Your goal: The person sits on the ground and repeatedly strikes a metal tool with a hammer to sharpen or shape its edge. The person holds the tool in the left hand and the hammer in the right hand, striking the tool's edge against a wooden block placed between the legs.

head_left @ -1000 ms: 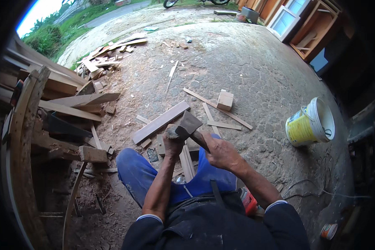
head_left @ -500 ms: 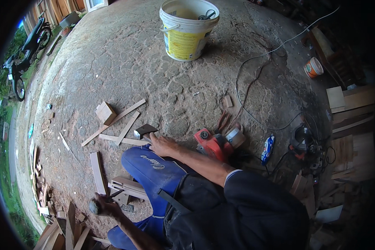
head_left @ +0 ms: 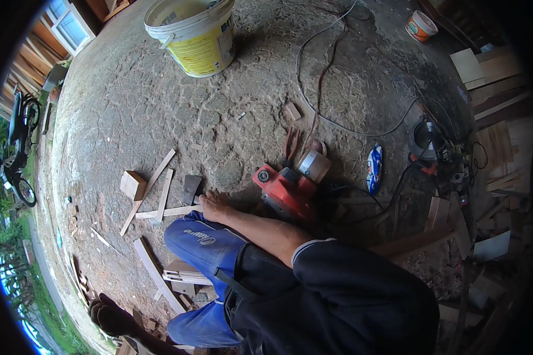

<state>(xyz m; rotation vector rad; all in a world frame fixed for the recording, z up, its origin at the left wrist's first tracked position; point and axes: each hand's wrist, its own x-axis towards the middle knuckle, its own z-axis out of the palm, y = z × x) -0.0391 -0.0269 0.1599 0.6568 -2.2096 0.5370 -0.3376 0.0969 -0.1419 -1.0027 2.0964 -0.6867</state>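
My right hand [head_left: 214, 206] rests over my right knee, its fingers closed around what looks like the handle of a hatchet. The dark, flared hatchet head [head_left: 191, 190] shows just past my fingers, above the ground; the handle is hidden. My left hand [head_left: 111, 315] is out at the lower left, dark and in shadow, with curled fingers. What it holds, if anything, I cannot make out. Between my legs lie a grooved wooden piece [head_left: 186, 276] and a long wood strip [head_left: 154, 269]. Thin strips [head_left: 164, 195] and a wooden block [head_left: 133, 185] lie beyond my knee.
A red power planer [head_left: 287, 192] sits right of my right hand, with cables [head_left: 320, 89] trailing across rough ground. Beyond stands a yellow-and-white bucket [head_left: 198, 53]. A blue-and-white packet [head_left: 374, 168], another power tool [head_left: 425, 145] and stacked boards [head_left: 497, 148] are at right; a motorbike [head_left: 21, 142] stands far left.
The view has turned, shifting the bucket left. My left hand has moved outward, down and left; the shafted tool it held no longer shows. The hatchet head has rotated beside my right hand.
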